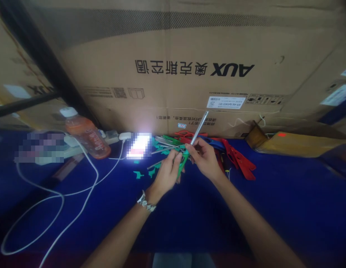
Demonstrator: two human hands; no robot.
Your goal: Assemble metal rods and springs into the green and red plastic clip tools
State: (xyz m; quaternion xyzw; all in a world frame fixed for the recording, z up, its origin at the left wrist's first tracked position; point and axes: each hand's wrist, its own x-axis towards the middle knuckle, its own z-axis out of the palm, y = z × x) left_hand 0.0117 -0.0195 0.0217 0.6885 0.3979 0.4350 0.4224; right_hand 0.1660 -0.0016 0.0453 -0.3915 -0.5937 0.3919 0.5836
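Note:
My left hand point(167, 170) is closed around a green plastic handle point(183, 163). A shiny metal rod point(200, 127) rises from the handle's upper end, tilted up and to the right. My right hand point(205, 160) pinches the rod low down, where it meets the green part; some of its fingers are hidden behind. Just beyond both hands lies a pile of thin metal rods point(164, 140) and green plastic pieces. Small loose green pieces point(138, 174) are left of my left hand. Red plastic handle-like pieces point(241, 162) and a blue one point(216, 143) lie right of my right hand.
A large cardboard carton point(173, 41) stands upright behind the blue tabletop point(301, 193). On the left are a drink bottle point(86, 134), a white cable point(92, 182) and a bright, blurred-out screen point(138, 146). A yellow packet point(292, 144) lies at the right.

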